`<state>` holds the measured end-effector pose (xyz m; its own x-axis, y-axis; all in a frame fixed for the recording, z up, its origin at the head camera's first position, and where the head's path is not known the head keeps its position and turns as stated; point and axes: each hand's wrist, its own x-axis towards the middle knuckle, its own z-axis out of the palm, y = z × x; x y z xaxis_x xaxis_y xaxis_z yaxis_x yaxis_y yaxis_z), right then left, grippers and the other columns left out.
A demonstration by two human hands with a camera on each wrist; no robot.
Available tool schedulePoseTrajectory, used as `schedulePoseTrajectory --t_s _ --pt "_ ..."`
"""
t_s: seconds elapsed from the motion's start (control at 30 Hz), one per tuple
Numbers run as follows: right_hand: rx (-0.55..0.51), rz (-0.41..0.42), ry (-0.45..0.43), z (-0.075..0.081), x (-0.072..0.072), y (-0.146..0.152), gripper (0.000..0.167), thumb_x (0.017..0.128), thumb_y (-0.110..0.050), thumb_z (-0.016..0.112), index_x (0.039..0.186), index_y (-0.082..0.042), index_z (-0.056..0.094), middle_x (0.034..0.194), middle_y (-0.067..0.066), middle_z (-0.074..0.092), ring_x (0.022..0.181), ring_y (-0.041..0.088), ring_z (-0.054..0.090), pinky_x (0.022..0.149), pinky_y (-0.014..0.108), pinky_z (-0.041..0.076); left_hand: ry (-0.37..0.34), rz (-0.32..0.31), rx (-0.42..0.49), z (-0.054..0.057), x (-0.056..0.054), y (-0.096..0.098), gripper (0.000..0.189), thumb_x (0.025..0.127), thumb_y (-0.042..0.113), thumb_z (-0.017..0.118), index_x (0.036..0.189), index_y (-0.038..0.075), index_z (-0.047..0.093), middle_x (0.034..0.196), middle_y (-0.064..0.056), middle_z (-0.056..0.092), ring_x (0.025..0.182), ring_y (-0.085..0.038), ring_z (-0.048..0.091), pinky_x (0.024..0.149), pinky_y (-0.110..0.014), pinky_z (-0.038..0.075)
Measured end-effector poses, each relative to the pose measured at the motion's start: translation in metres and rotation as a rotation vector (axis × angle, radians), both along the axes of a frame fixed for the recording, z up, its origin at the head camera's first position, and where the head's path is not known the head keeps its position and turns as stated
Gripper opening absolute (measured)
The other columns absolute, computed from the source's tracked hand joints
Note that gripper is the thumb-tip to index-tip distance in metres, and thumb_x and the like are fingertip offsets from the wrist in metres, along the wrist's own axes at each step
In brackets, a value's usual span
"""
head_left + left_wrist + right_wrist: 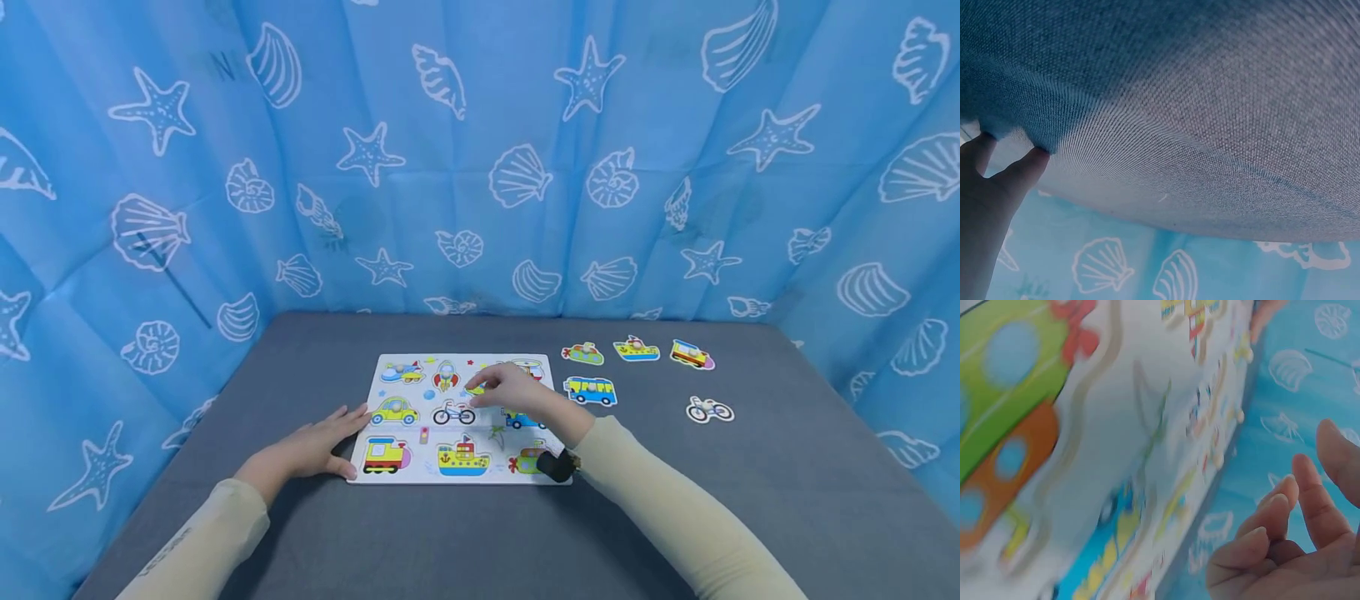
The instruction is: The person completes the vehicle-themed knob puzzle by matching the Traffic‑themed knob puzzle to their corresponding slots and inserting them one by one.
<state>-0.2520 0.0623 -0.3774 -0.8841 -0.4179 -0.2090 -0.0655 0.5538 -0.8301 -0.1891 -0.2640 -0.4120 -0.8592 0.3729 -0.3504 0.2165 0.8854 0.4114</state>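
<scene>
A white wooden puzzle board [431, 450] with vehicle pictures lies on the table. My left hand [322, 437] touches its left edge with fingers spread; two fingertips also show in the left wrist view. Above the board's upper middle hovers my right hand [513, 390], its thumb and fingers apart with nothing between them in the right wrist view. A plane piece [402, 372], a rocket piece [446, 377] and a car piece [395, 411] with knobs sit in the board. Beneath the right hand, a yellow-green shape [476, 389] is partly hidden.
Right of the board lie loose knobbed pieces: a submarine [583, 354], a ship [636, 349], a train [692, 355], a bus [590, 390] and a bicycle [709, 409]. A grey cloth covers the table [465, 542]. Behind it hangs a blue shell-patterned curtain [480, 125].
</scene>
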Motion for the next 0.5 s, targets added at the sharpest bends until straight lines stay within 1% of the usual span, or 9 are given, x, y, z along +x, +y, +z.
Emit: schedulePoseTrajectory --t_s 0.13,0.33,0.5 --pt "-0.003 -0.006 0.027 0.004 0.001 0.025 0.027 0.089 -0.01 0.071 0.115 -0.003 0.069 0.085 0.008 0.054 0.077 0.021 0.046 0.064 0.03 0.037 -0.005 -0.005 0.012 0.0 0.0 0.0 0.101 0.076 0.046 0.078 0.154 0.009 0.025 0.16 -0.016 0.019 0.145 -0.044 0.008 0.103 -0.074 0.013" --pt "0.029 -0.034 0.036 0.005 0.002 0.053 0.03 0.09 -0.01 0.07 0.118 0.0 0.067 0.086 0.008 0.053 0.081 0.021 0.046 0.066 0.029 0.037 0.001 -0.007 0.011 -0.002 0.0 -0.001 0.101 0.076 0.046 0.078 0.154 0.009 0.025 0.16 -0.016 0.018 0.145 -0.044 0.008 0.103 -0.073 0.012" --pt "0.042 -0.042 0.043 0.005 0.006 0.071 0.031 0.089 -0.01 0.071 0.117 0.002 0.067 0.081 0.008 0.05 0.08 0.021 0.045 0.065 0.03 0.036 -0.003 0.004 0.009 -0.003 -0.001 0.0 0.102 0.076 0.047 0.078 0.154 0.01 0.025 0.16 -0.015 0.018 0.145 -0.044 0.008 0.103 -0.074 0.011"
